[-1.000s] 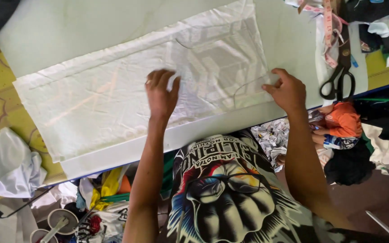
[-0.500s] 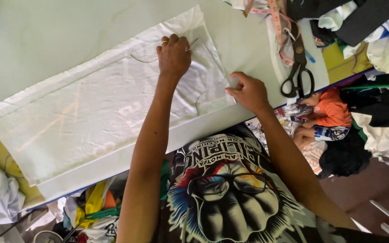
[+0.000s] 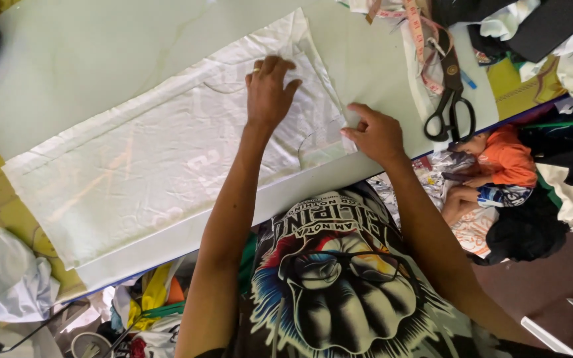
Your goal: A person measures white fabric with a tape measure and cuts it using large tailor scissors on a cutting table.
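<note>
White fabric panel [image 3: 167, 172]: thin, slightly shiny, creased, roughly rectangular, lying flat and skewed on a pale green table [image 3: 101, 59]. It runs from the near left to the far right of the top. Faint curved lines show on it near the right end.

Left hand [image 3: 268, 93]: palm down on the fabric's far-right part, fingers slightly spread and flat, a ring on one finger. Pressing, not gripping.

Right hand [image 3: 376, 134]: at the fabric's right edge near the near-right corner, fingertips together on the cloth edge; can't tell if it's a true pinch or just pressing down.

Right of the hands, on the table: black-handled scissors [image 3: 451, 99], blades metal, closed, pointing far. A soft measuring tape [image 3: 419, 33] loops over them.

Near left, off the table edge: crumpled white cloth bundle [image 3: 8, 278]. Right side: heap of mixed dark, white and orange fabrics [image 3: 518, 159]. The person's black shirt has a large printed graphic.
</note>
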